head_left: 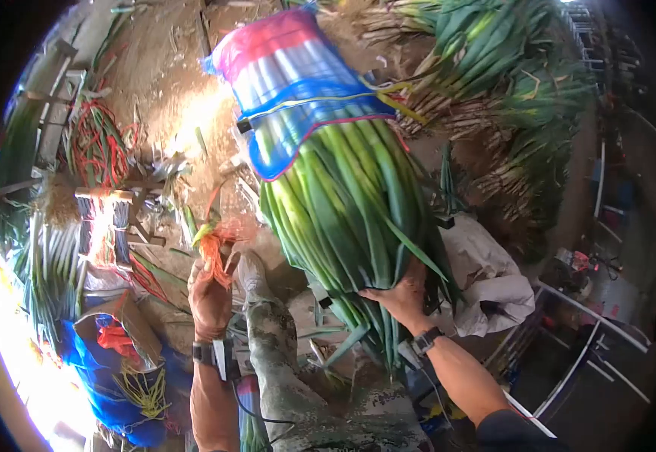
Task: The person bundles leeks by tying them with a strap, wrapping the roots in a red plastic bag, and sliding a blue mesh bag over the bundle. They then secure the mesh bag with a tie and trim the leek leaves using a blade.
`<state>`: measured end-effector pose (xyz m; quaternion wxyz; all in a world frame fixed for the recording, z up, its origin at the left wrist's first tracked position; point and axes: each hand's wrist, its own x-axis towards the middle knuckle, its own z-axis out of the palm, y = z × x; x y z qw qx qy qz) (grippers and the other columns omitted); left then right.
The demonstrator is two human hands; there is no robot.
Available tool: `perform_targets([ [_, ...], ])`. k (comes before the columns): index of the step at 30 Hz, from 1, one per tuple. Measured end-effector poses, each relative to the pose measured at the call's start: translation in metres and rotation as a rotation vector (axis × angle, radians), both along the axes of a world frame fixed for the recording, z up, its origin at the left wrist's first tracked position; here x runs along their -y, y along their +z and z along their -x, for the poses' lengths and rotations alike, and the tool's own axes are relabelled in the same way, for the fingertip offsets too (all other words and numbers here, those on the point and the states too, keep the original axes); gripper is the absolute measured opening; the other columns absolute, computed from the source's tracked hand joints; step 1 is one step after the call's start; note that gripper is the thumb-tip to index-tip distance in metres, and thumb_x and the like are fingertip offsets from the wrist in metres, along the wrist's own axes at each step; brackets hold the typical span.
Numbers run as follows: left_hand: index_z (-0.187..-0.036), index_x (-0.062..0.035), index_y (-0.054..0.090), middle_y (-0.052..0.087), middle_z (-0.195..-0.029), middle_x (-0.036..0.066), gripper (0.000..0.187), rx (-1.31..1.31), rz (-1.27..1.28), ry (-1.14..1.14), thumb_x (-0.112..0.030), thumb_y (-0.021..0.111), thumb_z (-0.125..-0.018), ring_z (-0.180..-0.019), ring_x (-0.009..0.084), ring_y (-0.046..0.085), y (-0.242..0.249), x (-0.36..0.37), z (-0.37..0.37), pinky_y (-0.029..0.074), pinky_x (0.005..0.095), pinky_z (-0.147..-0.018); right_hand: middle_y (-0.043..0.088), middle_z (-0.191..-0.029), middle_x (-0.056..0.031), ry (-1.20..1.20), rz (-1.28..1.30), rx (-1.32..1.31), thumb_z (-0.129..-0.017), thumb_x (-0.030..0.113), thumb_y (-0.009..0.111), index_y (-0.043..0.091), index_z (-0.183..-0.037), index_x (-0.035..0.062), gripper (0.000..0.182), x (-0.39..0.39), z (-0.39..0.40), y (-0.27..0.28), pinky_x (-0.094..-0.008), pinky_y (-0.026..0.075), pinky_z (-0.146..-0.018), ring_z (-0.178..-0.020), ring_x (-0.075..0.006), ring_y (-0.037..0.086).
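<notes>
A big bundle of green onions (343, 196) lies in front of me, its white stalk ends wrapped in a pink, white and blue mesh bag (275, 75). A yellow strap (313, 99) runs across the blue part of the bag. My right hand (402, 297) is closed around the leafy end of the bundle, some fingers hidden by leaves. To the left, my left hand (211, 297) is closed on a frayed tuft of orange string (213, 252), raised above the floor near my knee.
Loose green onions (486, 45) lie piled at the upper right. A white sack (486, 279) sits right of the bundle. At left are a small stool (104, 197), red cords (102, 143) and a blue bag (105, 388). Metal frames (599, 331) stand at right.
</notes>
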<state>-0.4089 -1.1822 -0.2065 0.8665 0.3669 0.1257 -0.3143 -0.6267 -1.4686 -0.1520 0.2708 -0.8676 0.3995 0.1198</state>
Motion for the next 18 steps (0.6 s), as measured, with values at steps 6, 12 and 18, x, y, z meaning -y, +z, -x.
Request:
perform_targets([
  [6,-0.119,0.0019,0.061,0.062,-0.121,0.012,0.035,0.242,-0.461,0.009,-0.019,0.057,-0.091,-0.113,0.0184,0.058,0.143,0.057,0.074,0.041,0.0358,-0.103,0.028,-0.147,-0.0305,0.011,-0.079,0.098,-0.055,0.061,0.086,0.018,-0.15,-0.0006,0.132,0.026,0.039,0.011,-0.0553,0.028,-0.111,-0.136,-0.047,0.028],
  [12,-0.108,0.0069,0.065,0.065,-0.119,0.017,0.033,0.794,-0.836,-0.309,-0.019,0.06,-0.088,-0.104,0.0214,0.062,0.239,0.129,0.166,0.048,0.0346,-0.091,0.032,-0.151,-0.0259,-0.125,-0.452,0.396,-0.083,0.05,0.071,0.047,-0.139,0.0003,0.079,0.102,0.106,0.094,-0.0481,0.024,-0.116,-0.142,-0.0389,0.028],
  [18,-0.096,-0.0123,0.069,0.067,-0.108,0.007,0.027,1.424,-0.643,-0.667,-0.01,0.074,-0.07,-0.106,0.0313,0.061,0.243,0.211,0.235,0.04,0.0515,-0.099,0.055,-0.137,-0.0119,-0.084,-1.17,0.59,-0.093,0.045,0.063,0.05,-0.137,-0.001,0.066,0.14,0.095,0.182,-0.035,0.035,-0.111,-0.128,-0.0207,0.049],
])
